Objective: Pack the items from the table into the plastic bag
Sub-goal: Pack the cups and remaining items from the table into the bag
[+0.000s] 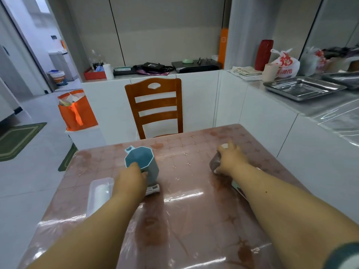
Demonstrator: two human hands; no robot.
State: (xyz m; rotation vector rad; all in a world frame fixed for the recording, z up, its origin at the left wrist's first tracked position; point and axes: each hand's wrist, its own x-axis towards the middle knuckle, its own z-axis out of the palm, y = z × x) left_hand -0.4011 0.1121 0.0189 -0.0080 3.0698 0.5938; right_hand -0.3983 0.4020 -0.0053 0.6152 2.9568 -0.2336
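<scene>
A blue octagonal cup (142, 160) with a small handle stands on the pink-brown table (186, 191), left of centre. My left hand (132, 181) is closed around its near side. A small white and grey item (153, 189) lies just below the cup, partly under my hand. To the right, my right hand (231, 160) grips a small greyish item with a white end (215, 162) lying on the table. Under my right forearm a flat pale teal item (238, 188) peeks out. A clear plastic box (99, 193) rests at the table's left edge. No plastic bag shows on the table.
A wooden chair (155, 105) stands at the table's far side. An orange bag (76, 111) sits on a low white stand at left. White counters run behind and to the right, with a metal tray (303, 90) and a red-printed plastic bag (285, 64).
</scene>
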